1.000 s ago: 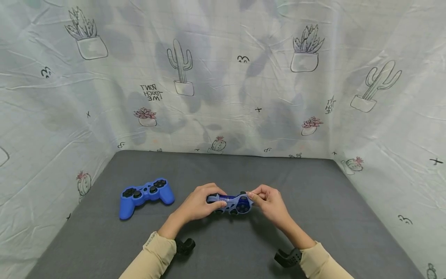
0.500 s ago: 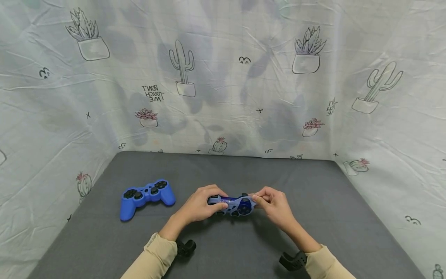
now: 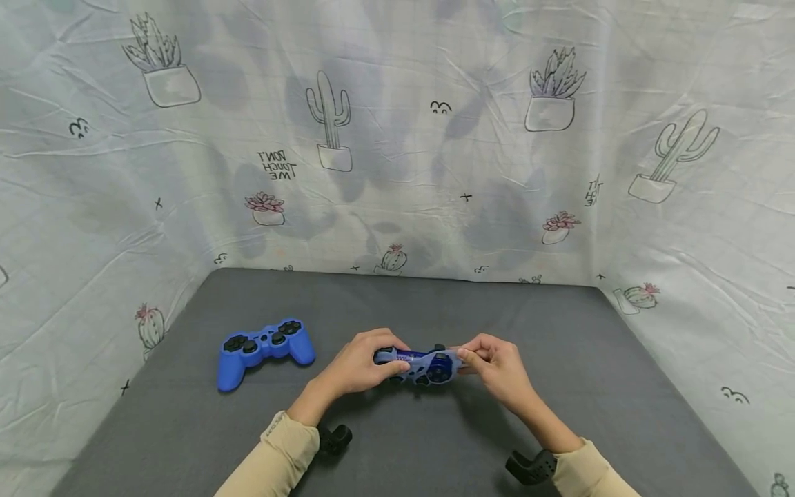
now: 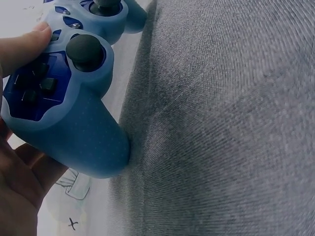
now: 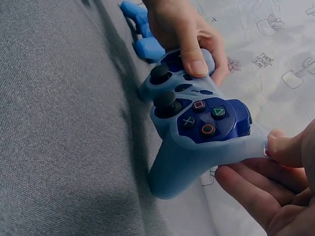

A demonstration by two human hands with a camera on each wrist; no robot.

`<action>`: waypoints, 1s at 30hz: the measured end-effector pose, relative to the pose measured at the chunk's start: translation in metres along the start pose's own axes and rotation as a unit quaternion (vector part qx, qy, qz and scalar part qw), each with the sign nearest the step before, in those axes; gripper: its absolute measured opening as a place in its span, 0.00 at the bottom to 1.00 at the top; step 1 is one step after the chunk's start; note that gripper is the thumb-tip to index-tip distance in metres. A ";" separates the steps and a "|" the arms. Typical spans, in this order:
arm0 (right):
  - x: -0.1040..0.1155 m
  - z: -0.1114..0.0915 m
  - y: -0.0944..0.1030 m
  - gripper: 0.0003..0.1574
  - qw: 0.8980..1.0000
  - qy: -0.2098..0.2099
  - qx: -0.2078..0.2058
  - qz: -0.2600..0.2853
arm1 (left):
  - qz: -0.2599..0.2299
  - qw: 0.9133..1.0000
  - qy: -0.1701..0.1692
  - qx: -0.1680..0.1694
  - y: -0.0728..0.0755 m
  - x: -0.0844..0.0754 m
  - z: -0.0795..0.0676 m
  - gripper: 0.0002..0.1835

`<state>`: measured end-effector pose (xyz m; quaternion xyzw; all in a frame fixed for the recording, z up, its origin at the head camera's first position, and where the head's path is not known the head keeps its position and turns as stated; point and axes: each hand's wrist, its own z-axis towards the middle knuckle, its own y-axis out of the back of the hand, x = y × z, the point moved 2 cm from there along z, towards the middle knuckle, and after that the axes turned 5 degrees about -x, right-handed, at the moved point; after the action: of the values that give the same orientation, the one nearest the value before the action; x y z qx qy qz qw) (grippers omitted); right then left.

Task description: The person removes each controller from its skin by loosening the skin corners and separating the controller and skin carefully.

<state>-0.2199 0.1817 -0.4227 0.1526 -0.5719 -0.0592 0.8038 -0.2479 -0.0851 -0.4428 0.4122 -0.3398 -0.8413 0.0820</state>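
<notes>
A dark blue game controller [image 5: 214, 120] sits inside a translucent light-blue silicone sleeve [image 5: 182, 167], just over the table. My left hand [image 3: 360, 362] grips its left end, thumb on the front near the middle buttons and fingers behind. At the other end my right hand [image 3: 499, 369] pinches the sleeve's edge between thumb and fingers. In the right wrist view that edge is stretched away from the controller's shoulder, leaving the upper right corner bare. The sleeve covers both grips, and the thumbsticks and face buttons show through its openings.
A second controller [image 3: 266, 351], in a solid blue cover, lies on the grey cloth-covered table [image 3: 397, 442] left of my left hand. White curtains [image 3: 397, 138] printed with cacti enclose the table at the back and sides. A black wrist mount [image 3: 531, 468] sits on my right wrist.
My right hand has moved slightly to the right, its pinch still on the sleeve's edge, which looks stretched further out. The left hand keeps its grip, and the view has shifted a little.
</notes>
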 end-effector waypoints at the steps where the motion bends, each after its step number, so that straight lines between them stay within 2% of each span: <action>1: 0.000 0.000 0.000 0.08 1.000 -0.003 0.000 0.001 | 0.000 1.000 0.000 0.001 0.000 0.000 0.000 0.12; 10: 0.008 0.001 0.002 0.05 1.000 -0.002 0.003 0.024 | 0.005 1.000 0.003 0.003 -0.001 -0.002 0.004 0.11; 16: 0.008 -0.001 0.004 0.07 1.000 -0.003 -0.010 0.025 | 0.008 1.000 0.002 0.011 -0.002 -0.003 0.006 0.11; 21: 0.006 0.000 0.005 0.09 0.999 0.011 0.008 0.046 | 0.003 1.000 0.013 0.015 0.002 -0.003 0.006 0.11; 30: 0.001 0.000 0.011 0.07 1.000 0.013 0.023 0.014 | 0.002 1.000 0.013 0.017 0.003 0.001 0.006 0.12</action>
<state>-0.2203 0.1917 -0.4188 0.1638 -0.5650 -0.0326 0.8080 -0.2535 -0.0846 -0.4389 0.4233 -0.3543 -0.8299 0.0810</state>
